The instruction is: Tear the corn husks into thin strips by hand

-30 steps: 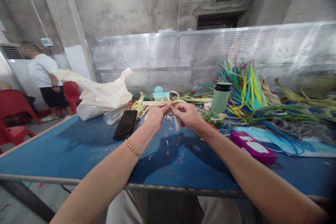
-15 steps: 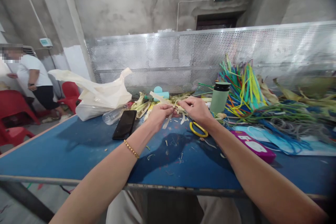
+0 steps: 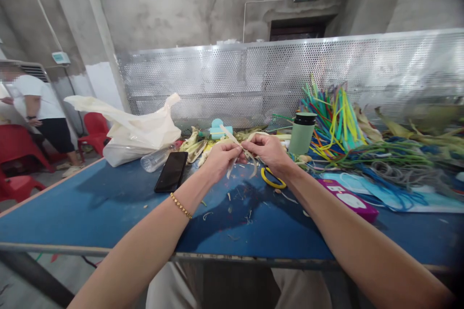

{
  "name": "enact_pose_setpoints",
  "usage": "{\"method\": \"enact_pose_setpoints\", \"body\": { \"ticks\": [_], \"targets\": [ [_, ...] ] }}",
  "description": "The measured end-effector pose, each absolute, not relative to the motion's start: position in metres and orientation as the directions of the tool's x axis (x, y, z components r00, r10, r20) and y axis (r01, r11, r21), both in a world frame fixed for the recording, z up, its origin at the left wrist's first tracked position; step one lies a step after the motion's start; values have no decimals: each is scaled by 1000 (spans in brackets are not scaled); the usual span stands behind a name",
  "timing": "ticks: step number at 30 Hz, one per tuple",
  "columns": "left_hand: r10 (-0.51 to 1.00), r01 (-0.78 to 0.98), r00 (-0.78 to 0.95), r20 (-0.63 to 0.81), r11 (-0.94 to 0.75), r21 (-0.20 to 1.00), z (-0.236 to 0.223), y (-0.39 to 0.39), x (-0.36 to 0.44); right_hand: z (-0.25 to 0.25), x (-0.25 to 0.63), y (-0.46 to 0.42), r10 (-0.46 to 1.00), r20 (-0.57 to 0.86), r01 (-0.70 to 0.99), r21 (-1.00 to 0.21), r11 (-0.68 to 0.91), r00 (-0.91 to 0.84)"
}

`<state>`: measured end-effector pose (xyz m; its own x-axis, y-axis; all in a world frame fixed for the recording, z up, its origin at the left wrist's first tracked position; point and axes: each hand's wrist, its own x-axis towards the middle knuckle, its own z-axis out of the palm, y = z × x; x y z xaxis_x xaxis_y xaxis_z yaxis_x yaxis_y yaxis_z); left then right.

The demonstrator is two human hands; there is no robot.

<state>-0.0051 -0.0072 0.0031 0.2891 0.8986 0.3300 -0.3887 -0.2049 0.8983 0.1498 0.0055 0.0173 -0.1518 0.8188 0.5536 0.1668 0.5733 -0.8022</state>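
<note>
Far L: person in white top [image 3: 39, 99], nr. red plastic chairs [image 3: 22, 147].
L, on blue flat-topped table [image 3: 126, 212]: cream crinkled plastic bag [image 3: 139, 130]; clear plastic bottle [image 3: 152, 161], lying; black rectangular phone [image 3: 171, 172], just beside.
Centre: left hand [image 3: 219, 158], thumb & fingers pinching pale flat fibrous strip [image 3: 231, 135], raised above table; one end up & far L, loose ends hanging below fingertips. Right hand [image 3: 268, 152], thumb & forefinger pinching same pc. close by; lower fingers curled. Both prob. tied up w/ fine work at one spot.
R of centre: yellow looped handle [image 3: 274, 185], nr. side of right hand; green cylindrical flask w/ black collar [image 3: 302, 136], upright, farther.
R: purple box w/ white markings [image 3: 350, 198], nr.; multicoloured thin strips [image 3: 344, 120], bunched, far.
</note>
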Motion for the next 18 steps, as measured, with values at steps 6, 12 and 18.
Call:
{"method": "enact_pose_setpoints", "body": {
  "ticks": [6,12,18],
  "targets": [
    [901,-383,262,347,-233,894,5,-8,-6,20,150,2,819,504,66,-840,539,-274],
    [883,-213,246,400,-354,911,8,-13,-6,19,149,3,845,489,98,-850,517,-215],
    [858,-14,237,456,-466,885,10,-16,-7,18,145,2,857,486,162,-844,511,-168]
  ]
}}
